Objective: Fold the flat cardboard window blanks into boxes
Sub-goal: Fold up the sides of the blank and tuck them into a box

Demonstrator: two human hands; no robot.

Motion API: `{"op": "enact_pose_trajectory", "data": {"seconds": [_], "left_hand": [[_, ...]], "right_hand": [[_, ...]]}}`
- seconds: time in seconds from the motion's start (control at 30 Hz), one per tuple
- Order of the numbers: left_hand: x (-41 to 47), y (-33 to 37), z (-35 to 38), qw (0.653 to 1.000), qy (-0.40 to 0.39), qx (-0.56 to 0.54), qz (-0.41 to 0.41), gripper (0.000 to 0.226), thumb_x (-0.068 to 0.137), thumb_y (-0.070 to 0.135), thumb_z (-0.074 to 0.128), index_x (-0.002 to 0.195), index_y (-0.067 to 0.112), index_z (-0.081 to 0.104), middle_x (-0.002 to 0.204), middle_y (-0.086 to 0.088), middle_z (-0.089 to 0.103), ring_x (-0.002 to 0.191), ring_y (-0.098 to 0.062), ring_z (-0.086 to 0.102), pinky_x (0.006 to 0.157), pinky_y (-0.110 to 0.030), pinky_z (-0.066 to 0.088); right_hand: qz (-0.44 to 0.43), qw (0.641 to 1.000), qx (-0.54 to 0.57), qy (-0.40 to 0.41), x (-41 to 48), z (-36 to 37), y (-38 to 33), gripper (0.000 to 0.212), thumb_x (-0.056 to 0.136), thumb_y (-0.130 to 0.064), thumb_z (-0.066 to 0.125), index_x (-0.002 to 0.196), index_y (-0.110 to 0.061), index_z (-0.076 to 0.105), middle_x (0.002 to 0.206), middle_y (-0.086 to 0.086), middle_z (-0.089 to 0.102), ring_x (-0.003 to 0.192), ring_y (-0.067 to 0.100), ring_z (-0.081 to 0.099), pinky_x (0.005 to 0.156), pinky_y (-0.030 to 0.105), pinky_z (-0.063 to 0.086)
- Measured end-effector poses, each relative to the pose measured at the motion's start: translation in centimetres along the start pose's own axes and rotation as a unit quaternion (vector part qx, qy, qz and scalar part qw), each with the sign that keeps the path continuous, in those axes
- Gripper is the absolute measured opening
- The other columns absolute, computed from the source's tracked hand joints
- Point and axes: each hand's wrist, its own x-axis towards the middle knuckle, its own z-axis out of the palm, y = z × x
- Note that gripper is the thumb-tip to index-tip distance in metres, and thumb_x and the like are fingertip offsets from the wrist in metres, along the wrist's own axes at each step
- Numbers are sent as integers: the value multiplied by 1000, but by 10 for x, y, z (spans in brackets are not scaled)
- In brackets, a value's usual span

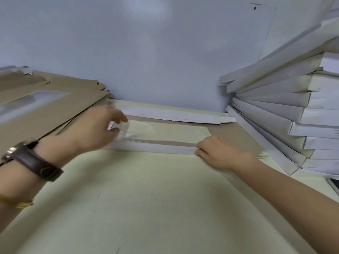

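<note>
Head view: the blank (229, 136) lies at the far edge of the pale surface (146, 198), close to the wall (146, 52), with its long flaps raised. The left grip (95, 129), blurred, pinches the left end flap. The right grip (218, 153) pinches the right end of the near flap. A pile (55, 110) of flat blanks crowds the left edge and stacked boxes (293, 110) crowd the right. Open room lies toward the near edge.

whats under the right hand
The right hand grips the right end of the near white flap of the blank, on the table. The blank's corner beneath the palm is covered.
</note>
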Motion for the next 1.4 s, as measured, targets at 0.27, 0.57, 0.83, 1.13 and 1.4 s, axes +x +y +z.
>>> {"op": "enact_pose_trajectory", "data": {"seconds": [0.27, 0.57, 0.83, 1.13, 1.4], "left_hand": [[-17, 64, 56, 986, -147, -79, 7, 45, 93, 14, 46, 136, 25, 42, 78, 8, 56, 78, -15, 50, 68, -26, 36], [-1, 69, 76, 977, -170, -70, -105, 24, 90, 16, 42, 85, 11, 65, 92, -9, 68, 90, -28, 59, 74, -35, 46], [-1, 56, 71, 983, -117, 52, -134, 34, 76, 42, 63, 64, 11, 55, 65, -3, 56, 63, -23, 53, 49, -31, 37], [7, 35, 67, 976, -150, 26, -158, 20, 73, 18, 63, 92, 13, 67, 93, -4, 64, 86, -24, 60, 72, -33, 53], [20, 30, 81, 980, -127, -20, -154, 21, 81, 4, 54, 86, 25, 56, 83, 4, 50, 82, -21, 51, 59, -25, 36]], "right_hand": [[33, 997, 67, 26, 6, -13, -50, 25, 95, -36, 48, 78, -20, 38, 100, 13, 58, 99, 32, 55, 68, 33, 28], [75, 975, 207, -13, 17, -37, -102, 34, 89, -34, 57, 63, -17, 43, 72, 6, 51, 77, 33, 52, 60, 32, 38], [39, 923, 360, -130, -2, -50, -75, 27, 96, -26, 55, 81, -5, 64, 78, 6, 73, 67, 19, 71, 67, 26, 53], [151, 977, 136, -57, -28, -28, 11, 14, 89, -23, 55, 97, -19, 66, 91, -4, 45, 93, 22, 37, 79, 28, 30], [175, 949, 258, -55, -46, -10, 37, 10, 87, -14, 58, 94, -19, 62, 74, -8, 49, 63, 8, 46, 53, 19, 34]]}}
